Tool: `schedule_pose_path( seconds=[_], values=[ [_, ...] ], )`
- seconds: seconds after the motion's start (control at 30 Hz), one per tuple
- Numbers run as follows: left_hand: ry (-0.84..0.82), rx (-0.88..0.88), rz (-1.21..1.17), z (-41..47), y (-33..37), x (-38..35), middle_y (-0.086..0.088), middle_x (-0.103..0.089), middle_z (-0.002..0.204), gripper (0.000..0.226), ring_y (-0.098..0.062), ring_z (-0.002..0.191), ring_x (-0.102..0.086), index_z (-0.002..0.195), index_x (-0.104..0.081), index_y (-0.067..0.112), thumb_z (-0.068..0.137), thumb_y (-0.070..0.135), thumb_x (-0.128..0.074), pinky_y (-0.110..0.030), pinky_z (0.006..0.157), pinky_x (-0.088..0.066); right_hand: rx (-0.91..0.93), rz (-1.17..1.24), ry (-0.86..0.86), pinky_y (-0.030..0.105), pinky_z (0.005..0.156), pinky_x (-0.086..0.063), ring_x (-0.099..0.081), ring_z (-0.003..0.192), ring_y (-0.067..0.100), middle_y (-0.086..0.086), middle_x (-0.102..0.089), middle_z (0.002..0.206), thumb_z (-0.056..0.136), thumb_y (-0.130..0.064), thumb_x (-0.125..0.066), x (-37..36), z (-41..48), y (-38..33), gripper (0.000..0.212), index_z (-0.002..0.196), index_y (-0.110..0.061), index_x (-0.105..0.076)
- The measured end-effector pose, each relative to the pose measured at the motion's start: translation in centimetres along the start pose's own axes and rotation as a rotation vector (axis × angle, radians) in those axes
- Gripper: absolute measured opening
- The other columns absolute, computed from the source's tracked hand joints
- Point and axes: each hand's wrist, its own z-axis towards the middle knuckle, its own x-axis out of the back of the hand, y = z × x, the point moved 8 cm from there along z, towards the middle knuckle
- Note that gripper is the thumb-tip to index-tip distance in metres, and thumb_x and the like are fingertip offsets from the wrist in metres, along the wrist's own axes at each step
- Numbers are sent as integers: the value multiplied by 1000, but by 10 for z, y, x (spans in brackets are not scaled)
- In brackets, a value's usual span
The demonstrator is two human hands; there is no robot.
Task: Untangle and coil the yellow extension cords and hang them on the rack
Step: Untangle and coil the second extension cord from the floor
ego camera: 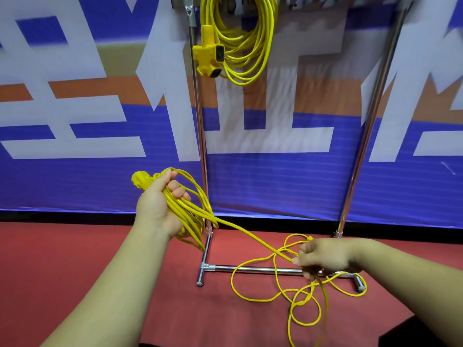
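left hand [160, 204] grips coiled cord [186, 216] (right seemingly pinching).

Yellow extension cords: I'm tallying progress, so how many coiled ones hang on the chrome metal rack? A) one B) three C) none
A: one coiled yellow extension cord hangs from the chrome metal rack; the other cord is partly coiled in the left hand, its loose length pinched by the right hand.
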Motion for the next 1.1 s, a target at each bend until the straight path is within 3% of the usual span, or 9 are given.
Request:
schedule_pose_path(
  seconds=[0.13, 0.23, 0.37, 0.5, 0.6, 0.73, 0.93, 1.1],
  values=[
    [8, 1, -41, 1, 3, 3, 10, -43, 58, 17, -5, 46, -42, 82, -61, 17, 97, 24, -58, -20, 50, -42, -66, 75, 77, 23, 54, -38, -63, 66, 12, 3, -66, 78, 101, -33, -53, 9, -4, 8, 24, 87, -15, -49],
    [35, 14, -12, 2, -7, 0, 9, -43, 57, 17, -5, 44, -42, 81, -59, 19, 97, 22, -60, -18, 48, -42, -101, 162, 308, 21, 43, -36, -53, 46, 14, 4, -58, 64, 99, -29, -59, 25, -3, 14, 26, 83, -12, -47],
    [-14, 81, 101, 4, -34, -14, 9, -42, 57, 16, -6, 44, -40, 81, -59, 21, 96, 24, -62, -20, 47, -43, -120, 8, 578, 30, 53, -42, -45, 55, 21, 10, -54, 67, 95, -33, -64, 58, -9, 10, 31, 75, -13, -51],
    [-76, 96, 210, 0, -56, -32, 7, -40, 53, 28, -7, 40, -40, 71, -56, 21, 98, 21, -58, -21, 44, -43, -76, 410, 769, 26, 51, -30, -38, 51, 20, 8, -49, 61, 92, -15, -66, 85, -16, 17, 24, 72, -11, -54],
    [-110, 89, 280, 2, -68, -41, 5, -43, 53, 27, -9, 41, -41, 71, -60, 20, 98, 21, -59, -24, 45, -45, -67, 739, 744, 25, 51, -42, -47, 52, 18, 11, -58, 70, 92, -5, -54, 89, -15, 21, 14, 79, -7, -60],
    [-119, 124, 326, 8, -84, -47, 3, -46, 55, 18, -10, 43, -45, 80, -61, 16, 96, 24, -62, -25, 47, -47, 20, 913, 597, 31, 68, -59, -60, 63, 15, 12, -63, 81, 92, -2, -54, 86, -15, 2, 11, 95, -4, -64],
    [-138, 158, 402, 11, -105, -54, 1, -48, 56, 18, -12, 44, -47, 80, -59, 15, 96, 24, -60, -25, 48, -47, 152, 802, 475, 25, 61, -48, -58, 76, 23, 16, -60, 83, 86, 0, -66, 88, -19, -22, 18, 101, -9, -69],
    [-224, 179, 480, 8, -116, -60, -3, -49, 60, 19, -17, 49, -48, 79, -63, 12, 95, 21, -60, -28, 52, -48, 174, 738, 450, 27, 62, -45, -54, 62, 15, 8, -65, 76, 86, -4, -68, 89, -22, -28, 15, 98, -13, -72]
  ],
)
